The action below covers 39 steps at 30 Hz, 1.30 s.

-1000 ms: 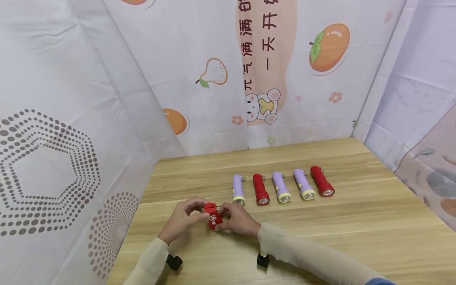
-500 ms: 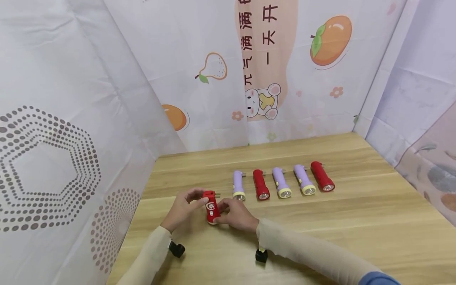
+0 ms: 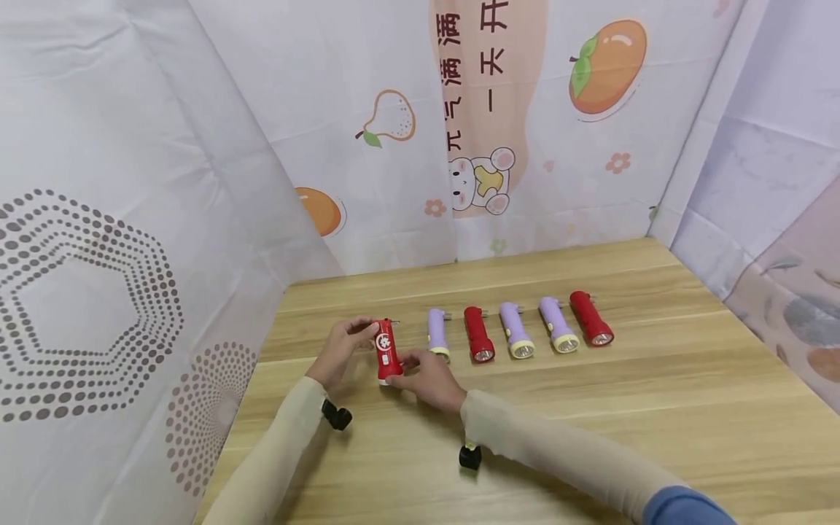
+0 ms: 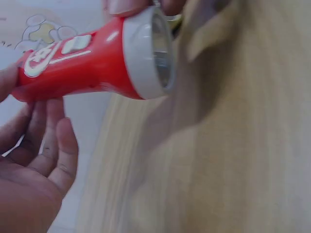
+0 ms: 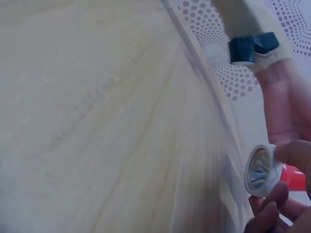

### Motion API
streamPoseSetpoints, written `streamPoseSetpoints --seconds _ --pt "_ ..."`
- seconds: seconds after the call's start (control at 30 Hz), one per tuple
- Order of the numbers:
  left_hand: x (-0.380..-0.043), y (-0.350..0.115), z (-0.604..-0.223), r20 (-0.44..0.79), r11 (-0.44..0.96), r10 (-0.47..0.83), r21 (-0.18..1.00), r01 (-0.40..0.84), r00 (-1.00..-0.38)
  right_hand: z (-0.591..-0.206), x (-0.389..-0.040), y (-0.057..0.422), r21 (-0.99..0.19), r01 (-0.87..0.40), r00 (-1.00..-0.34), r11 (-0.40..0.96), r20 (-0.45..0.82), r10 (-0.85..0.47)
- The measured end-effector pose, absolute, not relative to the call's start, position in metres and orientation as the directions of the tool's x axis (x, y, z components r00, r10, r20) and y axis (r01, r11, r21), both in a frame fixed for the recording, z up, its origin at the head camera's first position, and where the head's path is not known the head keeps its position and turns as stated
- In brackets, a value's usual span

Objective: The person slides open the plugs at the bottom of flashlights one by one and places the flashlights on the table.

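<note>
Both hands hold a red flashlight with a white lamp rim and white printing on its body. My left hand pinches its tail end, where metal plug prongs stick out to the right. Thumb and fingers of my right hand grip the lamp end, which points toward me. In the left wrist view the flashlight shows its white switch and clear lens, with shadow on the wood below. The lamp rim shows between the right fingers in the right wrist view.
To the right stands a row of flashlights lying lens toward me: purple, red, purple, purple and red. They lie on a wooden table, with printed cloth hung behind and at both sides.
Both hands have carried the red flashlight away from me, toward the level of the row. It has turned from nearly end-on, so its printed side now faces up in the head view.
</note>
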<state>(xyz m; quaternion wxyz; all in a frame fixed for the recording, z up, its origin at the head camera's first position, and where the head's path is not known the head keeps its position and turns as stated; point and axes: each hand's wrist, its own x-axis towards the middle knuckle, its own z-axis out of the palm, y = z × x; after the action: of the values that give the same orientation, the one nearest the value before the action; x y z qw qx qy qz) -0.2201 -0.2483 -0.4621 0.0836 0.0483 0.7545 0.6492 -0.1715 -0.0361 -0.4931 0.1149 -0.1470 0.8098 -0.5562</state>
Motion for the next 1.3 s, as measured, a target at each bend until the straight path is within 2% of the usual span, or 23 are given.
streamPoseSetpoints --seconds 0.47,0.87,1.1,1.3 --pt "-0.250 -0.239 -0.460 -0.240 0.161 0.130 0.962 -0.219 -0.962 -0.488 -0.174 -0.046 -0.907 -0.079 -0.977 0.415 -0.012 -0.212" --pt "-0.270 -0.234 -0.464 -0.296 0.154 0.104 0.948 -0.278 -0.950 -0.483 -0.183 -0.052 -0.824 -0.165 -0.975 0.542 0.054 -0.215" --pt "-0.278 -0.230 -0.462 -0.324 0.203 0.106 0.933 -0.298 -0.940 -0.478 -0.189 -0.053 -0.780 -0.179 -0.975 0.600 0.060 -0.213" --pt "-0.285 -0.228 -0.473 -0.317 0.255 0.059 0.922 -0.292 -0.947 -0.473 -0.193 -0.056 -0.668 -0.269 -0.958 0.694 0.114 -0.262"
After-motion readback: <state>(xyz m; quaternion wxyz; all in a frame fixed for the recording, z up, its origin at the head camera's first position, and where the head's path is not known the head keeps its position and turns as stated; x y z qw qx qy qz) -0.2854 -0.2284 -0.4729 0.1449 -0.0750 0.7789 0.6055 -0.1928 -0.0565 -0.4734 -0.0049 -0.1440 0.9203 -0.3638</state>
